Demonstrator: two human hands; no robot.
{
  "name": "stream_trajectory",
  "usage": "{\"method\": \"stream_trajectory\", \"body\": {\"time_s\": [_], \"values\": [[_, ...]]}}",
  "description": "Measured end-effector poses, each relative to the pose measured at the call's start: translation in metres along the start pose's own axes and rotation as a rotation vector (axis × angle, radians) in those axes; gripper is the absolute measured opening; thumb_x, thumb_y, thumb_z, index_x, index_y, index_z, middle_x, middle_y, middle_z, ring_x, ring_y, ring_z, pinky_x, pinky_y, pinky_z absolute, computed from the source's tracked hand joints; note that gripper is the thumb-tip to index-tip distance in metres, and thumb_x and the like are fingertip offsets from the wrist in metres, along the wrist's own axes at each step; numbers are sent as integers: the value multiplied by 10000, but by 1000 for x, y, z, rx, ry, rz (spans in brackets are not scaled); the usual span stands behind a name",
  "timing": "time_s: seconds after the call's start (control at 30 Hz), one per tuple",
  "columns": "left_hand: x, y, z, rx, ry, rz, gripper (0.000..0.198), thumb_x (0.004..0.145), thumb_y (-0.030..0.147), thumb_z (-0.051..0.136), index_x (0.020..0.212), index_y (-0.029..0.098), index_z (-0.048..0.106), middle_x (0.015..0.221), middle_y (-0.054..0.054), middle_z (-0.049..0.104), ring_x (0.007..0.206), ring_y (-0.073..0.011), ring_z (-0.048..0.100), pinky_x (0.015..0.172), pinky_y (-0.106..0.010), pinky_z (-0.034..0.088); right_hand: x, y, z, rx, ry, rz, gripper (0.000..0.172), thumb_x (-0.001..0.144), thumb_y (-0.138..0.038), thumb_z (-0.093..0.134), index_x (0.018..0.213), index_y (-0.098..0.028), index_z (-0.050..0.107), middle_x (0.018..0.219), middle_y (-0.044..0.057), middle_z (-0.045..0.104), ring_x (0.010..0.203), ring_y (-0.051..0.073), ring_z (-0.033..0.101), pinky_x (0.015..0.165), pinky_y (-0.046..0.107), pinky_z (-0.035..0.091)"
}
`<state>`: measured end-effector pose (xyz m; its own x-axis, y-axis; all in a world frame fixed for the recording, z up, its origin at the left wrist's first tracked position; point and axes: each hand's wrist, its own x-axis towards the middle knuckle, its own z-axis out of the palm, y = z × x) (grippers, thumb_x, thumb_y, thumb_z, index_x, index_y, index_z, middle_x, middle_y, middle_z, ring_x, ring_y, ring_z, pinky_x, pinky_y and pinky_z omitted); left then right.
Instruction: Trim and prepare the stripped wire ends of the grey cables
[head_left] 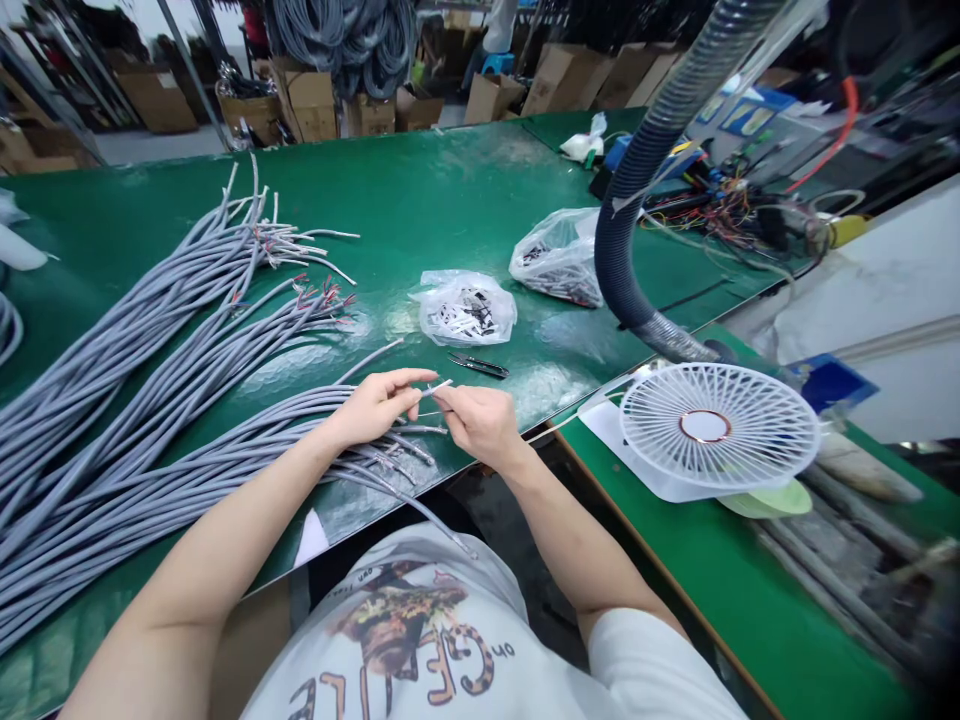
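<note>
My left hand [379, 403] pinches the end of a grey cable [437, 387] above the front edge of the green table [420, 190]. My right hand [480, 422] is closed at the same cable tip, fingers meeting those of the left hand. Under both hands lies a bundle of grey cables [150, 470] with stripped ends, fanning out to the left. Small black snips [480, 366] lie on the table just beyond my hands. A clear bag of small parts [466, 308] sits behind the snips.
More grey cable bundles [187, 290] cover the left of the table. A second plastic bag [559, 256], a corrugated extraction hose [637, 200] and a white fan [716, 428] stand at right. Loose wiring and tools lie far right; cardboard boxes line the back.
</note>
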<state>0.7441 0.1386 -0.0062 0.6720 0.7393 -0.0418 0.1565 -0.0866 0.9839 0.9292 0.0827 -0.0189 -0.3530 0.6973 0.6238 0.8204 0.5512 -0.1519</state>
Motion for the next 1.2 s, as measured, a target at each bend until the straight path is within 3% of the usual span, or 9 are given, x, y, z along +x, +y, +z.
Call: {"method": "stream_trajectory", "body": {"time_s": [0.13,0.23,0.33,0.47,0.67,0.77,0.9,1.0,1.2], "values": [[0,4,-7,-195,18,-8,543,834,337,571,1317,100,496,612,25,573,452,-44,372,467,-180,279,2,-3,17,63,82,64,226,874,-138,449,842,-150,673,564,10,602,517,110,527,553,229,364],[-1,6,-11,-262,-7,-11,635,821,368,598,1373,111,417,592,37,575,392,-23,262,412,-186,168,2,2,19,259,31,112,222,883,-165,464,884,-156,685,671,29,654,582,108,568,585,215,397],[-2,9,-13,-270,-48,9,704,814,362,620,1414,121,344,588,35,594,387,-22,286,414,-184,175,2,14,2,500,-63,234,200,862,-235,551,997,-154,674,645,-6,605,522,86,490,545,205,386],[-5,13,-13,-231,-134,24,751,828,308,613,1463,133,250,589,21,616,424,-35,389,458,-173,257,11,27,-34,656,-151,359,357,797,-339,668,1101,-154,632,643,-45,489,490,57,323,474,196,312],[-13,18,-10,-176,-260,-6,860,824,297,616,1501,147,107,605,1,643,534,-98,553,545,-194,381,47,25,-49,713,-560,8,481,735,-451,714,1103,-150,647,952,51,558,600,65,407,514,190,360],[-17,20,-10,-171,-315,-7,877,830,310,612,1503,161,71,611,5,641,544,-101,571,540,-186,381,60,20,-45,746,-774,-95,345,821,-435,619,936,-116,685,813,35,602,624,84,459,541,196,357],[-21,25,-12,-156,-398,-28,857,832,310,613,1500,173,95,615,11,633,550,-100,562,550,-192,392,65,17,-42,975,-996,-55,416,877,-459,527,681,-107,631,521,-36,473,480,57,367,473,200,282],[-23,33,-15,-190,-380,-9,805,831,310,616,1485,171,168,597,21,615,517,-90,532,527,-190,374,59,13,-32,1208,-895,81,428,842,-481,575,611,-122,552,487,-63,385,448,40,303,443,193,235],[-23,43,-20,-225,-81,114,643,774,253,686,1341,138,406,655,6,620,560,-74,521,518,-170,347,43,-14,12,1681,-281,519,415,756,-458,672,602,-174,412,472,-90,385,364,21,239,378,178,194]]}}
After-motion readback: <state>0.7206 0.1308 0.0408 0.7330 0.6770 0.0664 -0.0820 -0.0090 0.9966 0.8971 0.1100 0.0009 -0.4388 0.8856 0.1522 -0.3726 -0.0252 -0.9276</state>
